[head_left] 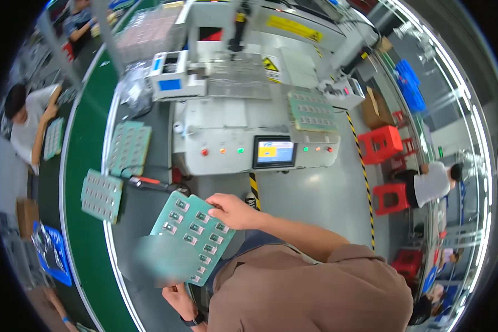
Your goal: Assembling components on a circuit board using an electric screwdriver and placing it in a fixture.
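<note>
A light green flat tray [211, 238] with rows of small square electronic parts is held tilted before my body. My right hand [231, 211] grips its upper right edge, thumb on the top face. Down at its lower edge, my left hand [178, 299] closes on the border, with a dark watch at the wrist. A round blurred patch covers the tray's lower left part. On the dark bench to the left lie similar trays, one [101, 195] near the belt and a stack [129, 148] farther back. Beside them rests a black and orange hand tool [149, 182].
Ahead stands a white machine [221, 157] with a screen [274, 151] and buttons; another tray [312, 112] sits on its right side. A green conveyor [83, 166] runs along the left, with a seated co-worker [30, 119] beyond. Red stools [380, 145] stand right of the striped floor tape.
</note>
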`<move>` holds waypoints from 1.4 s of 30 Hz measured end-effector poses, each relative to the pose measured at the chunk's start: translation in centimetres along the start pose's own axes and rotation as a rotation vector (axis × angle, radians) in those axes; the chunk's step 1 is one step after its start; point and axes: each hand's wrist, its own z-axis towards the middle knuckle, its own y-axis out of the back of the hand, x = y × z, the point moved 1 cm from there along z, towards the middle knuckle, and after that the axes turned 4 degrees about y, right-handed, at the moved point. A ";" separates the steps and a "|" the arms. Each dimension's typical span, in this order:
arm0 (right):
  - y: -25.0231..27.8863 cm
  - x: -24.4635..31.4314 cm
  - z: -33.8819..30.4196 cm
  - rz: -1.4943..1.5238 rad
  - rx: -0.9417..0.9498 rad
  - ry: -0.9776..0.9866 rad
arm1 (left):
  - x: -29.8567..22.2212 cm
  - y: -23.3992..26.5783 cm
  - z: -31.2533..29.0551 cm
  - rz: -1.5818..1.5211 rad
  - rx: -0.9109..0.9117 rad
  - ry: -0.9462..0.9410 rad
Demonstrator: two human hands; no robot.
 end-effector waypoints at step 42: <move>-21.4 -14.0 18.8 -0.301 0.341 0.057 | 22.1 8.7 12.4 -0.216 -0.249 0.431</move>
